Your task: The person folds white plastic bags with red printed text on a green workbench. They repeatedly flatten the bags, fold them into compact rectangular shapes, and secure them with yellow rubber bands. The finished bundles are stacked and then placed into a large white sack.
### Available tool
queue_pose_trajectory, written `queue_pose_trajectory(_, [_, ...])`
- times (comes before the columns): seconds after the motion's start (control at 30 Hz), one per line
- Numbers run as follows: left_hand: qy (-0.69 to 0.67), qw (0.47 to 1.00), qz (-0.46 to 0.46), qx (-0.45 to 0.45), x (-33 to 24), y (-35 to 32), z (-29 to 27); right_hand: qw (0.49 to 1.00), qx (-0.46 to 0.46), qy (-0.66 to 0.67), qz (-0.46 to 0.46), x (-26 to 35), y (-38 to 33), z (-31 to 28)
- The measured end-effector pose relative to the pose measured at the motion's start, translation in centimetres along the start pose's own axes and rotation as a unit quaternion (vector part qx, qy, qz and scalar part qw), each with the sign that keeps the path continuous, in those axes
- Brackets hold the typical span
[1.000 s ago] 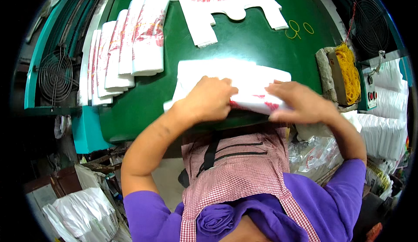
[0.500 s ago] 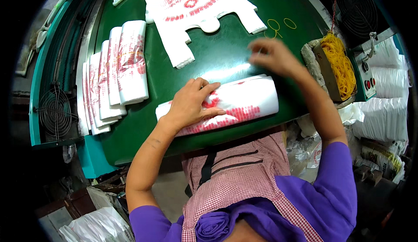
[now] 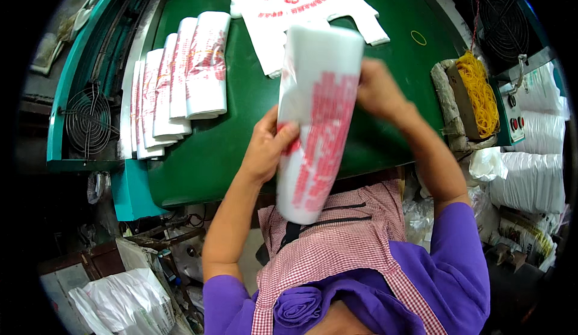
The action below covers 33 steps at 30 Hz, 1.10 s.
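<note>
Above the green table (image 3: 253, 124), folded bundle of white red-printed bags (image 3: 316, 124) held upright, left hand (image 3: 265, 148) gripping its edge, right hand (image 3: 379, 91) closed on its top. Bundling apparently under way; next likely a yellow rubber band (image 3: 418, 37).

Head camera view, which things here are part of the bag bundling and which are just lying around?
In use:
left hand
right hand
folded bag bundle
finished bundles
flat bag stack
yellow rubber bands

Lying about:
wire fan guard
white sacks
</note>
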<state>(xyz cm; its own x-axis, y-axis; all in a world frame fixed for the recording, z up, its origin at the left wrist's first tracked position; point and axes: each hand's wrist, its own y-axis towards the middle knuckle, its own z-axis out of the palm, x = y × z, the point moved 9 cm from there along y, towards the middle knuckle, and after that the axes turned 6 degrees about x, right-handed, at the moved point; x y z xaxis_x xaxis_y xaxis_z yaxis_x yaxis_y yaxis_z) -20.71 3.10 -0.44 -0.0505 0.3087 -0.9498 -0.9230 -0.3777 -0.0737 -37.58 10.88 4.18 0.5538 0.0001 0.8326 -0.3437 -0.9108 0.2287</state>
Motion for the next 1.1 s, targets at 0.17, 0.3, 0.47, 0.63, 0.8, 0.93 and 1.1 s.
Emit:
queue_pose_trajectory(0.17, [-0.252, 0.964, 0.069, 0.045, -1.3, 1.2, 1.3, 0.944, -0.065, 0.324, -0.009, 4.9, -1.8, 1.0])
queue_pose_trajectory(0.3, [-0.372, 0.917, 0.069, 0.130, -1.4, 0.7, 2.5, 0.715, -0.066, 0.691, 0.079, 1.5, -3.0, 3.3])
queue_pose_trajectory(0.47, [-0.444, 0.881, 0.072, 0.148, -1.3, -1.6, 0.1, 0.716, 0.016, 0.694, -0.081, 5.7, -2.5, -2.0])
queue_pose_trajectory(0.63, [0.305, 0.949, 0.066, 0.050, -2.5, -1.1, -3.2, 0.940, 0.238, 0.214, -0.117, 11.3, -5.4, 2.0])
queue_pose_trajectory(0.8, [0.008, 0.988, 0.085, -0.127, -2.6, 1.2, -9.5, 0.966, 0.203, 0.102, -0.123, 5.5, -4.0, 5.6])
queue_pose_trajectory(0.93, [-0.077, 0.975, 0.162, -0.130, -4.9, 3.4, -9.5, 0.970, 0.040, 0.239, -0.028, 2.2, 1.7, 8.4])
queue_pose_trajectory(1.1, [0.457, 0.805, 0.320, -0.201, -9.7, 2.9, -10.7, 0.965, -0.075, 0.251, -0.019, 2.1, 11.8, 12.2])
